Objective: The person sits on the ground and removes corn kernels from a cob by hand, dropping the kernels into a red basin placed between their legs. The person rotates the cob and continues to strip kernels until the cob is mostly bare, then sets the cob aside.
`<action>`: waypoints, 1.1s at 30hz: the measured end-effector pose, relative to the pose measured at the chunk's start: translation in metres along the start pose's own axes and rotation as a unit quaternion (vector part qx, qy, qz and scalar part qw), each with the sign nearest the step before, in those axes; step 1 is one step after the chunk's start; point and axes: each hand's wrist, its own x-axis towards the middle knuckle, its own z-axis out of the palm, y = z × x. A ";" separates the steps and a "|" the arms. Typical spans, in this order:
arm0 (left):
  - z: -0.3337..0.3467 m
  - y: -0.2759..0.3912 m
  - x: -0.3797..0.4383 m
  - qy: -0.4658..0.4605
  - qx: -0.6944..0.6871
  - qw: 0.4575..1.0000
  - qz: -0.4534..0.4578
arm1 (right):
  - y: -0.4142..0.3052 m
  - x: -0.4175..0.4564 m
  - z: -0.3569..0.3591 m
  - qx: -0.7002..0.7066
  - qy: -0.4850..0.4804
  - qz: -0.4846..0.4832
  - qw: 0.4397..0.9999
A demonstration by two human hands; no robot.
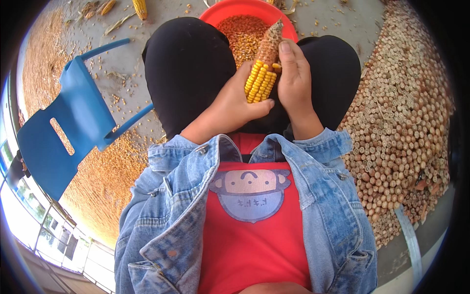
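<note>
My left hand [238,101] is closed around the lower end of a corn cob [260,81], its thumb across the base. Yellow kernels cover the lower part of the cob; the pointed upper part is bare and brownish. At the cob's other side, my right hand [293,70] lies with its thumb up beside the bare part, near a few loose-looking kernels; whether it grips the cob is hard to tell. Beyond both hands, between my knees, stands a red plastic basin [290,25] holding shelled corn kernels [244,31].
A blue plastic chair [82,110] stands at the left, with kernels spread on the floor [106,176] around it. A large heap of bare corn cobs [396,139] lies at the right. Another yellow corn cob [140,9] is on the floor at the upper left.
</note>
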 end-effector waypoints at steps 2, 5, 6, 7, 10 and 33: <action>0.001 0.009 -0.001 -0.014 -0.141 0.989 -0.030 | -0.002 -0.001 0.001 0.027 0.018 0.034 0.999; -0.002 0.014 -0.002 -0.012 -0.290 0.953 -0.092 | -0.001 0.000 0.002 0.022 0.024 0.016 0.999; 0.000 0.019 -0.002 -0.003 -0.270 0.957 -0.111 | 0.002 -0.002 0.000 -0.004 0.027 -0.007 1.000; 0.000 0.019 -0.002 0.002 -0.292 0.949 -0.119 | 0.003 -0.003 0.000 -0.029 0.030 -0.029 0.999; 0.001 0.016 -0.001 0.015 -0.335 0.933 -0.131 | -0.007 -0.008 0.005 0.062 -0.001 -0.001 0.998; 0.016 0.001 -0.011 0.080 -0.200 0.976 -0.018 | -0.022 -0.022 -0.009 0.231 0.058 -0.039 0.970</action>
